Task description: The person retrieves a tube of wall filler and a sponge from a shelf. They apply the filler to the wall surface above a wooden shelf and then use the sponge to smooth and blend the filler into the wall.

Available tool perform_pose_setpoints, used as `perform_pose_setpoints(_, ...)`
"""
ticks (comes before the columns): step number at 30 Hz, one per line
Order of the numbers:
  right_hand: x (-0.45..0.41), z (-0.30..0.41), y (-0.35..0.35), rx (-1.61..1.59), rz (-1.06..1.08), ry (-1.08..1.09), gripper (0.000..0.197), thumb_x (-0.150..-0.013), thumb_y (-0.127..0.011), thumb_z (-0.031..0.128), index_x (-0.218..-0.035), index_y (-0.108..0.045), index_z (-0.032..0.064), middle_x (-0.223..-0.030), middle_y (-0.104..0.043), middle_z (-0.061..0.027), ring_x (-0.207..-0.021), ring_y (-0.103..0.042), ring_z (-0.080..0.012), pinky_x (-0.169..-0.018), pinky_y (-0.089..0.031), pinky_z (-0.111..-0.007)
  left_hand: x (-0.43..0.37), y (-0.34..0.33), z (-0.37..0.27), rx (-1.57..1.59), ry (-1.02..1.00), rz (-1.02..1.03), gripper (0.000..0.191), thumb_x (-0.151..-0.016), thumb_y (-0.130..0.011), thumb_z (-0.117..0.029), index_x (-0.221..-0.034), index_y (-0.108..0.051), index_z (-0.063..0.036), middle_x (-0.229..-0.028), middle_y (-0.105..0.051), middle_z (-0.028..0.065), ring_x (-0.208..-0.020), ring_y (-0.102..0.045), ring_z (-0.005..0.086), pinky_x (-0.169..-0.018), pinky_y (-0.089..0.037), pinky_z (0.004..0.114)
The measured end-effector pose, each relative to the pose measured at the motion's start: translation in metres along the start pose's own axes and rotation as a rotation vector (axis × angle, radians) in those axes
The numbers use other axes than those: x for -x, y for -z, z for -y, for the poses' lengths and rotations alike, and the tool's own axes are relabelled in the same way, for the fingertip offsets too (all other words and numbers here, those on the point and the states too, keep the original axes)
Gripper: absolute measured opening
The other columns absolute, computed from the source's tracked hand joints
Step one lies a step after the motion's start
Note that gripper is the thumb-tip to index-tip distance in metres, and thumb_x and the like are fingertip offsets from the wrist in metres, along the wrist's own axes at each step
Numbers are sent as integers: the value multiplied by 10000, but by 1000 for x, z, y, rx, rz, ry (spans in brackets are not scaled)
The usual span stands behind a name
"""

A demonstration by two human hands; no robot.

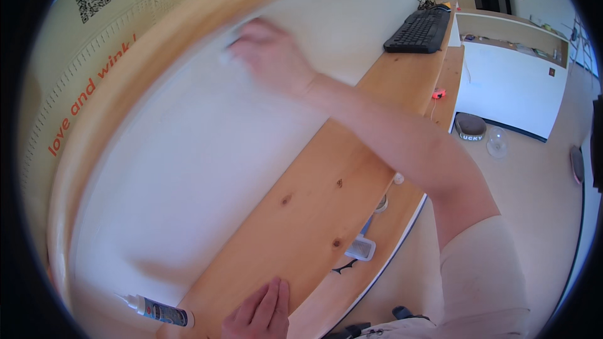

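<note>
My right hand [271, 54] is raised to the white wall [188, 160], just below a curved wooden trim [141, 52]. It is blurred, and its fingers close on a small whitish piece [230, 49], perhaps a cloth. Lower down, my left hand [261, 310] rests on the knotted wooden shelf [301, 216], fingers stretched out side by side with nothing visible in them. The picture's bottom edge cuts off its wrist. Left of it, a white nozzle bottle [162, 311] with a printed label appears near the shelf's end.
A black keyboard [417, 30] lies at the shelf's far end beside tangled cables [427, 2]. The lower shelf [377, 263] holds a pet slicker brush [361, 247], a tape roll [382, 203] and a red object [439, 93]. Printed brown paper [94, 70] covers the area beyond the trim.
</note>
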State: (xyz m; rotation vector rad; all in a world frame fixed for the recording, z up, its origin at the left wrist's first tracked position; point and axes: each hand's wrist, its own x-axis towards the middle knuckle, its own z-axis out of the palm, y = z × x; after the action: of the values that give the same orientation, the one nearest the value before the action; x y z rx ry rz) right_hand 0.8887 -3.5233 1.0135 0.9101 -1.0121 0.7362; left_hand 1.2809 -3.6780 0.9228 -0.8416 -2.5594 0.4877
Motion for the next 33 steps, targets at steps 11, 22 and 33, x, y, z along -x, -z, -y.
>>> perform_pose_setpoints(11, -7, 10, -7, -91, 48, -31, 168, -777, -691, -15, -901, -748, 83, -1020, -701, -66, -1016, -668, -282, -857, -581, -403, 2, -1, -1, 15, 11, 40, 598, -797, -663, -49, -1381, -588, 56, -1350, -626, 172, -1196, -630, 285, -998, -546, 358)
perform_pose_setpoints(22, 16, -45, 45, 286, -90, -339, 196, -826, -703, -13, -1003, -770, 40, -943, -685, -122, -869, -645, -330, -804, -564, -407, 8, -11, 2, -84, -21, -58, 558, -794, -699, -111, -1332, -631, 22, -1329, -637, 129, -1178, -630, 255, -882, -579, 315)
perform_pose_setpoints(33, 28, 132, 101, -1290, -35, -1524, 426, -966, -689, 70, -1357, -573, -55, -1253, -672, -141, -1145, -666, -243, -967, -559, -362, 16, -14, 6, -7, -23, -93, 545, -768, -710, -94, -1287, -634, 52, -1242, -659, 143, -1081, -661, 237, -770, -602, 320)
